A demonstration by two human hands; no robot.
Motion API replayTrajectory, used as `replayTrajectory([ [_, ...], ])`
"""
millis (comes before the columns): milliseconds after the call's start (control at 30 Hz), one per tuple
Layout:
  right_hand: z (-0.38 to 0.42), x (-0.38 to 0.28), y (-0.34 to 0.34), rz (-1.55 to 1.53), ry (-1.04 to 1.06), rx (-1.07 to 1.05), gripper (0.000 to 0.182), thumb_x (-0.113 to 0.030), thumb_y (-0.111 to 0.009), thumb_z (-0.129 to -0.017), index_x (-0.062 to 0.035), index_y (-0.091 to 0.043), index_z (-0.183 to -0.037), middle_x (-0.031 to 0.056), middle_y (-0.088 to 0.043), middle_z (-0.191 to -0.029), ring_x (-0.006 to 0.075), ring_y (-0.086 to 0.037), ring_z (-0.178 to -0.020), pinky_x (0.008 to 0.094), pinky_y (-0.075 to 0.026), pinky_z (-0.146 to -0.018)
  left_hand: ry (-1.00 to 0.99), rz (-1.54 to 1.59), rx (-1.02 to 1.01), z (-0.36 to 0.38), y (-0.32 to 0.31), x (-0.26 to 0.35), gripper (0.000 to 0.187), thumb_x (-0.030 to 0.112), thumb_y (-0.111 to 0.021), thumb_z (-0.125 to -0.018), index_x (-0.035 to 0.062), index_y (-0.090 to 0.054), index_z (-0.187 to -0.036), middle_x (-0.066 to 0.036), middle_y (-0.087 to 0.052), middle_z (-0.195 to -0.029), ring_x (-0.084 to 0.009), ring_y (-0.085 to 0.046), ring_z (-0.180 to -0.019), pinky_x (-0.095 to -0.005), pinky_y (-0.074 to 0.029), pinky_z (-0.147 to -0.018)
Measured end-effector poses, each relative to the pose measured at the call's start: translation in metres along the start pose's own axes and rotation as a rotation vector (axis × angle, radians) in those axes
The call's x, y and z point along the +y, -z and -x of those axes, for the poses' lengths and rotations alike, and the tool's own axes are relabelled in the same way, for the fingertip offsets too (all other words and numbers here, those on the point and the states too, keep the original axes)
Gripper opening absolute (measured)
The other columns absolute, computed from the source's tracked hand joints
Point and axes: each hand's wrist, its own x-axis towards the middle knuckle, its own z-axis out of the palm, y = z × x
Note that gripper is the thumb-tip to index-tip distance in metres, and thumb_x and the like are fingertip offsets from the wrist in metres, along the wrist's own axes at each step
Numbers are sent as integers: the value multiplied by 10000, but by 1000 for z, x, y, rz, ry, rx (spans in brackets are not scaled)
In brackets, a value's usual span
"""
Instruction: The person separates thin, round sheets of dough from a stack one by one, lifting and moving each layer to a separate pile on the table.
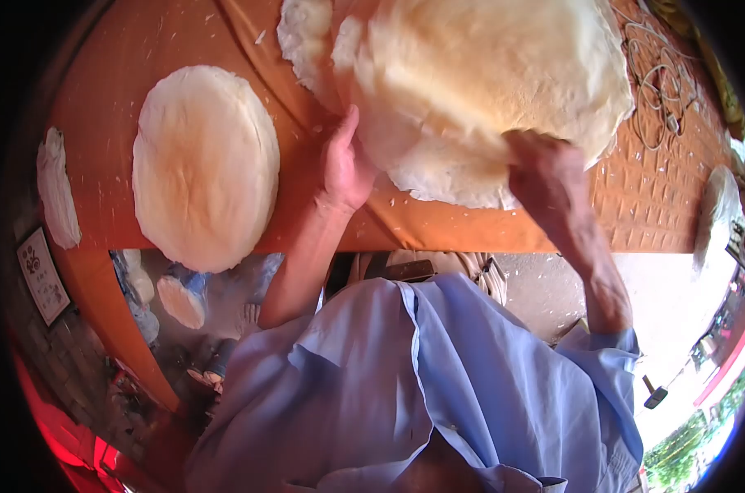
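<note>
A large, pale, round flatbread [487, 74], browned toward its middle and ragged at the rim, lies across the top of the table; more than one layer shows along its near edge. My right hand [549, 172] is closed on that near edge, slightly blurred. At the lower left of the same bread, my left hand [348, 168] is held edge-on with its fingers stretched out, beside or touching the rim; part of it may be hidden. To the left sits another round flatbread [206, 168], apart from both hands and reaching past the table's front edge.
An orange cloth [307, 234] with scattered white flakes covers the table. White cables [660, 82] lie tangled at the right. A pale folded piece [58, 189] rests at the far left, and a whitish bundle [717, 214] at the far right. A bag [463, 264] sits below the front edge.
</note>
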Motion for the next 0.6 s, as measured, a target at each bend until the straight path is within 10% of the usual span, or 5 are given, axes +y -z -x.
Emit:
replayTrajectory([
  [300, 37, -39, -35, 128, 30, -72, 288, 5, -601, -652, -34, -588, -937, 93, -556, -795, 269, -567, -752, 392, -493, -643, -2, -115, -116, 21, -9, -10, 674, 495, -530, -919, 87, -344, -1422, -65, -462, -1386, -232, -456, -1254, -422, -407, -1005],
  [333, 41, -40, -41, 88, 52, -44, 166, -76, -602, -700, -5, -573, -847, 124, -560, -838, 273, -569, -785, 389, -487, -645, 8, -15, -40, 17, -4, -14, 573, 290, -645, -884, 49, -419, -1352, -81, -547, -1247, -207, -526, -1145, -399, -421, -980],
  [600, 72, -15, -2, -182, -119, 206, 646, -305, -807, -669, -27, -565, -1200, 189, -561, -1172, 368, -545, -1087, 415, -474, -887, -207, -353, -57, 6, -4, -17, 470, -8, -651, -781, 2, -525, -1234, -67, -615, -1132, -153, -599, -999, -305, -483, -887],
])
